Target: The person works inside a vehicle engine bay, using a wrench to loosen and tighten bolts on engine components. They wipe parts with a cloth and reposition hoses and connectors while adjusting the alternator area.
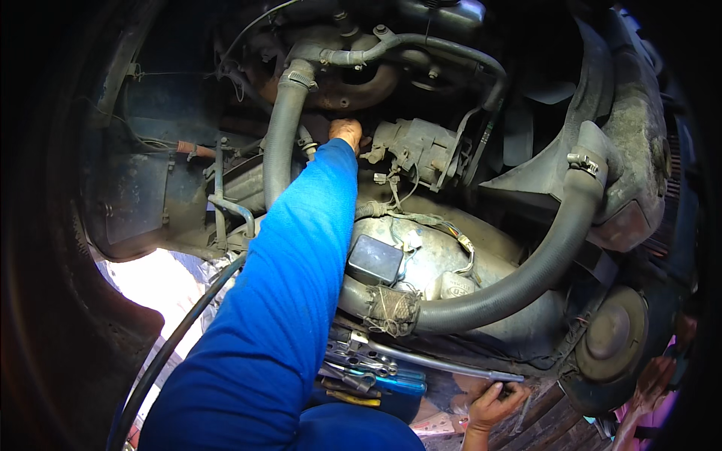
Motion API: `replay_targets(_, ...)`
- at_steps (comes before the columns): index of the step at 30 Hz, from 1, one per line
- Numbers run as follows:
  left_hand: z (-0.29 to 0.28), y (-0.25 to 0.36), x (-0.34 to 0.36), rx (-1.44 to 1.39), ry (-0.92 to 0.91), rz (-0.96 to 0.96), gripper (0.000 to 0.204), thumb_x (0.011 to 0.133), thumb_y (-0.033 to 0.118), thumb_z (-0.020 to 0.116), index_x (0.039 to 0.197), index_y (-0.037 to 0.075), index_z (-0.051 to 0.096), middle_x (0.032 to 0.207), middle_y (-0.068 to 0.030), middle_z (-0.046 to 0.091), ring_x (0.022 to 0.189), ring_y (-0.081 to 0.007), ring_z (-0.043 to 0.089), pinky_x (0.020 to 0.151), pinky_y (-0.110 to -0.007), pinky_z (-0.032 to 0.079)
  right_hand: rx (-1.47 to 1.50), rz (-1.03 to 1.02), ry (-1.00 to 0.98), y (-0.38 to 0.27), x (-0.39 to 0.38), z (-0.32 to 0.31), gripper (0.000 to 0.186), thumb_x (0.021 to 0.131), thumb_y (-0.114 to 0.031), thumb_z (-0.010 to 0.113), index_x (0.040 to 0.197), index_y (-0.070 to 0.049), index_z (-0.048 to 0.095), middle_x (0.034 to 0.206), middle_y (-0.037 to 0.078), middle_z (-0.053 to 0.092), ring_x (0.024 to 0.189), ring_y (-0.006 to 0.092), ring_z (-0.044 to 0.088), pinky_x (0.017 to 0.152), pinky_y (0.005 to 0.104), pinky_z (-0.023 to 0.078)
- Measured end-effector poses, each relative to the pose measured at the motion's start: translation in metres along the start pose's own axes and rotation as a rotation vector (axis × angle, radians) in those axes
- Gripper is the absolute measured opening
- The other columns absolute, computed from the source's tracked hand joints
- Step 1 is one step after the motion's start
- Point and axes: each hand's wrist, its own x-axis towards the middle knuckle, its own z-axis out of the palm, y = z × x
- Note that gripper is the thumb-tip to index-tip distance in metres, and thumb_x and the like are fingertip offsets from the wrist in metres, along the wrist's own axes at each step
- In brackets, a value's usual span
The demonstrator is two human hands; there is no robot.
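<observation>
The camera rides on the person's head, just over there, peering down and forward into the engine bay [143,199] from close by. The blue sleeve [282,278] looms nearest the lens, the left hand [346,132] farther off; darkness rounds the wide view's rim.

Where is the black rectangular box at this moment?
In the head view, the black box is near the centre, right of the blue sleeve and above the thick curved hose.
</observation>
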Motion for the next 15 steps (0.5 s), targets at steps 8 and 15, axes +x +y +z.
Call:
replay_targets(8, -0.091, 0.043, -0.070, 0.306, -0.078, -0.020, 0.044, 0.074, 0.025, 0.094, 0.114, 0.012, 0.082, 0.125, -0.0093, 0.078, 0.118, -0.0237, 0.074, 0.097, -0.037, 0.060, 0.028, 0.014, -0.013, 0.001, -0.002, 0.000, 0.035, 0.103, -0.033, 0.057, 0.100, 0.001, 0.049, 0.096, 0.017, 0.044, 0.090, 0.0361, 0.050, 0.091, 0.0519, 0.042)
replay_targets(15, -0.081, 0.037, -0.063, 0.226, -0.069, -0.070, 0.045, 0.069, 0.018, 0.095, 0.112, 0.012, 0.083, 0.124, -0.0090, 0.079, 0.118, -0.0237, 0.075, 0.096, -0.037, 0.061, 0.052, 0.035, -0.019, -0.003, -0.001, -0.001, 0.033, 0.102, -0.031, 0.057, 0.099, 0.001, 0.049, 0.096, 0.018, 0.044, 0.092, 0.0372, 0.050, 0.097, 0.0553, 0.041)
